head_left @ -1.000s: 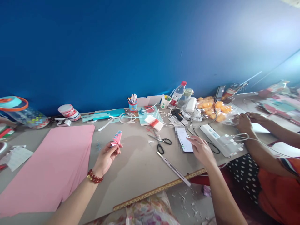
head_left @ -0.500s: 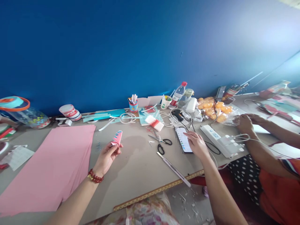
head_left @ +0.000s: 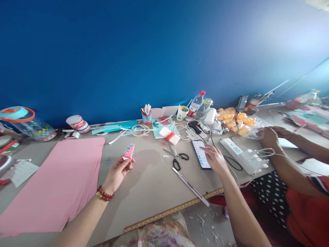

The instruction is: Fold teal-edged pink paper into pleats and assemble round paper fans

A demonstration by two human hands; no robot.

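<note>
Between the thumb and fingers of my left hand (head_left: pixel 119 173) is a small folded paper fan (head_left: pixel 129 152), pink with blue marks along its edge, held above the table. My right hand (head_left: pixel 215 158) hovers at a smartphone (head_left: pixel 200 154) that lies flat with its screen lit. The index finger reaches out over the screen, the other fingers are loosely bent, and the hand holds nothing. Whether the fingertip presses the glass I cannot tell. Left of the phone lie black-handled scissors (head_left: pixel 177 157), blades apart, and a slim white craft knife (head_left: pixel 191 187) near the table edge.
Large pink paper sheets (head_left: pixel 56 181) cover the left side. Along the wall stand a pen cup (head_left: pixel 146 118), a paper cup (head_left: pixel 182 113) and a bottle (head_left: pixel 195 105). A power strip (head_left: pixel 238 154) and a bag of orange balls (head_left: pixel 236 120) lie right, beside another person's hands (head_left: pixel 269 135).
My right index finger has shifted slightly left over the phone screen. My left hand keeps the paper fan in almost the same place.
</note>
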